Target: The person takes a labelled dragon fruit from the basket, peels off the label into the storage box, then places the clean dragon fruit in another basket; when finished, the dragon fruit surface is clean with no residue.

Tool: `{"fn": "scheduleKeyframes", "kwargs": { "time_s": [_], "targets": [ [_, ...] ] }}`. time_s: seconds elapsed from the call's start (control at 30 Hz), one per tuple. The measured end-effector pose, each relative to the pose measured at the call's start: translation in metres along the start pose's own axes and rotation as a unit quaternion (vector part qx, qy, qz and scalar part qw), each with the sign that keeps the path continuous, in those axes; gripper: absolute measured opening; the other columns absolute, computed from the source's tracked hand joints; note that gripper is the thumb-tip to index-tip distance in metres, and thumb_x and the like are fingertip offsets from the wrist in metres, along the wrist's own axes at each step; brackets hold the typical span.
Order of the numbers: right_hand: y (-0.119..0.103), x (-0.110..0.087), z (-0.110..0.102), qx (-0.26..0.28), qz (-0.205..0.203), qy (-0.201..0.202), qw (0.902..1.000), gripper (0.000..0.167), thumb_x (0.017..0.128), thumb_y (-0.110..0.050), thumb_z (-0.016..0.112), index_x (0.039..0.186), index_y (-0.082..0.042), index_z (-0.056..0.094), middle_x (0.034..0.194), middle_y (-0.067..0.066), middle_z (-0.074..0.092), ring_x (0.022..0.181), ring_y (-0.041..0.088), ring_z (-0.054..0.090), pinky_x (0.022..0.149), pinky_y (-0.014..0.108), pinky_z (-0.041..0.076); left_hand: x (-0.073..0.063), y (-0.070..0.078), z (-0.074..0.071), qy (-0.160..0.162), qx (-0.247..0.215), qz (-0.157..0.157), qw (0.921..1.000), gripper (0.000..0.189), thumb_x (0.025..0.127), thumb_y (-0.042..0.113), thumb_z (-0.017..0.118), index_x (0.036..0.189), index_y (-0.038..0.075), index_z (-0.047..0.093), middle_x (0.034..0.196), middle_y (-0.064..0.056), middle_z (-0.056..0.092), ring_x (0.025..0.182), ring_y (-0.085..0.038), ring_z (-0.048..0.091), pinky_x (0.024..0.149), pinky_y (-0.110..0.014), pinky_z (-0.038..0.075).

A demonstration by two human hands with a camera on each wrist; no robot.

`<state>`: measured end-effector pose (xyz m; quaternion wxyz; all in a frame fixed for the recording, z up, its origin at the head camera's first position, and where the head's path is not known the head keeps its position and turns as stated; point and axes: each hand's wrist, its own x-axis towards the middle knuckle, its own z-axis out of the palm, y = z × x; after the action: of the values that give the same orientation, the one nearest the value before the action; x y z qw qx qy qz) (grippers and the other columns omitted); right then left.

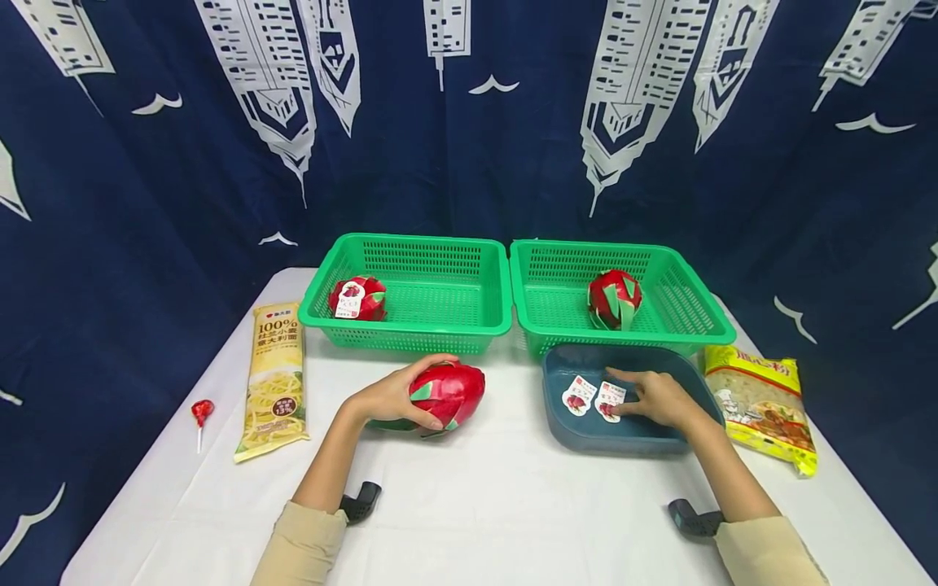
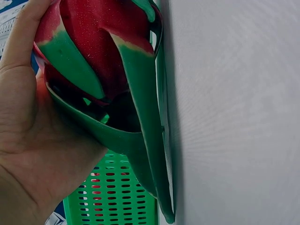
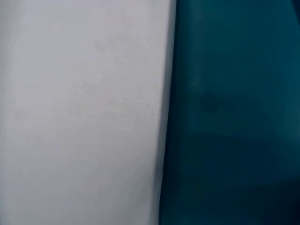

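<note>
On the white table, my left hand grips a large red dragon fruit with green leaf tips, fingers over its top and thumb along the near side. The left wrist view shows the dragon fruit's long green leaves beside the palm. Inside the dark blue bin, my right hand is at the right-hand fruit sticker, its index finger and thumb spread apart. The thumb is at that sticker's lower edge; contact is unclear. Another fruit sticker lies to its left. The right wrist view does not show the hand.
Behind stand two green baskets: the left basket holds a stickered dragon fruit, the right basket a plain dragon fruit. A pasta pack and red lollipop lie left; a yellow noodle bag lies right.
</note>
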<state>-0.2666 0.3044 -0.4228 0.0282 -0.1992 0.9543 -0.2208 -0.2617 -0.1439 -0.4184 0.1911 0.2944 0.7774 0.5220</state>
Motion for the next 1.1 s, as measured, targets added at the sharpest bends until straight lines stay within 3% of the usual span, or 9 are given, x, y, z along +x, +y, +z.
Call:
{"fn": "scheduleKeyframes", "kwargs": {
  "time_s": [0.07, 0.17, 0.33, 0.57, 0.73, 0.93, 1.0, 1.1],
  "targets": [
    [-0.002, 0.000, 0.000, 0.005, -0.005, 0.015, 0.9999, 0.055, 0.072, -0.030, 0.078, 0.119, -0.006, 0.063, 0.048, -0.008, 0.028, 0.043, 0.005, 0.021, 0.040, 0.021, 0.024, -0.001, 0.004, 0.000, -0.001, -0.004, 0.000, 1.0000, 0.088, 0.066, 0.019, 0.084, 0.136, 0.036, 0.034, 0.130, -0.001, 0.042, 0.117, -0.024, 0.041, 0.080, -0.035, 0.051],
    [-0.002, -0.001, 0.002, 0.013, -0.004, -0.003, 0.9999, 0.049, 0.073, -0.029, 0.077, 0.115, -0.006, 0.066, 0.048, -0.009, 0.027, 0.043, 0.005, 0.020, 0.041, 0.021, 0.023, -0.001, 0.004, 0.000, 0.000, 0.001, -0.005, 1.0000, 0.088, 0.066, 0.021, 0.084, 0.137, 0.036, 0.034, 0.129, -0.001, 0.042, 0.117, -0.023, 0.041, 0.080, -0.035, 0.051],
    [0.001, -0.002, 0.002, 0.012, -0.002, -0.050, 0.9987, 0.061, 0.073, -0.032, 0.076, 0.125, -0.004, 0.057, 0.049, -0.008, 0.027, 0.045, 0.005, 0.021, 0.044, 0.021, 0.024, 0.001, -0.002, 0.000, 0.002, 0.009, -0.008, 0.9999, 0.089, 0.064, 0.024, 0.085, 0.135, 0.041, 0.034, 0.130, 0.001, 0.042, 0.117, -0.022, 0.042, 0.080, -0.035, 0.051],
    [0.002, -0.003, 0.000, 0.030, 0.003, -0.062, 0.9976, 0.070, 0.072, -0.036, 0.077, 0.130, -0.005, 0.053, 0.048, -0.009, 0.026, 0.043, 0.005, 0.021, 0.044, 0.022, 0.025, 0.002, -0.003, 0.000, 0.002, 0.000, -0.002, 1.0000, 0.091, 0.064, 0.021, 0.085, 0.138, 0.035, 0.034, 0.130, 0.001, 0.042, 0.117, -0.022, 0.042, 0.080, -0.035, 0.050],
    [0.001, -0.004, -0.001, 0.019, 0.010, -0.057, 0.9981, 0.077, 0.072, -0.041, 0.076, 0.135, -0.006, 0.047, 0.047, -0.009, 0.026, 0.042, 0.005, 0.021, 0.043, 0.022, 0.027, -0.001, 0.000, -0.001, -0.006, 0.008, -0.020, 0.9997, 0.091, 0.066, 0.024, 0.084, 0.139, 0.036, 0.031, 0.129, 0.000, 0.043, 0.117, -0.022, 0.042, 0.080, -0.035, 0.050],
    [-0.013, -0.014, -0.029, 0.063, -0.026, 0.002, 0.9977, 0.065, 0.079, -0.034, 0.073, 0.134, -0.010, 0.049, 0.049, -0.008, 0.034, 0.042, 0.005, 0.027, 0.041, 0.024, 0.030, -0.010, 0.007, -0.008, -0.053, 0.026, -0.048, 0.9971, 0.101, 0.068, 0.021, 0.083, 0.144, 0.034, 0.019, 0.135, -0.002, 0.035, 0.122, -0.022, 0.035, 0.085, -0.034, 0.047],
    [-0.019, -0.016, -0.046, 0.075, -0.044, 0.050, 0.9950, 0.058, 0.080, -0.028, 0.072, 0.131, -0.009, 0.052, 0.055, -0.004, 0.045, 0.044, 0.007, 0.034, 0.042, 0.024, 0.033, -0.013, 0.009, -0.011, -0.058, 0.029, -0.053, 0.9965, 0.104, 0.066, 0.017, 0.084, 0.145, 0.035, 0.019, 0.137, -0.002, 0.033, 0.123, -0.023, 0.034, 0.087, -0.036, 0.046],
    [-0.025, -0.017, -0.072, 0.051, -0.043, 0.162, 0.9845, 0.057, 0.080, -0.022, 0.074, 0.132, -0.011, 0.052, 0.079, 0.006, 0.059, 0.061, 0.016, 0.047, 0.050, 0.027, 0.039, -0.016, 0.012, -0.015, -0.058, 0.041, -0.054, 0.9960, 0.106, 0.064, 0.014, 0.085, 0.144, 0.035, 0.020, 0.139, -0.004, 0.032, 0.123, -0.024, 0.034, 0.089, -0.037, 0.044]
  ]
}}
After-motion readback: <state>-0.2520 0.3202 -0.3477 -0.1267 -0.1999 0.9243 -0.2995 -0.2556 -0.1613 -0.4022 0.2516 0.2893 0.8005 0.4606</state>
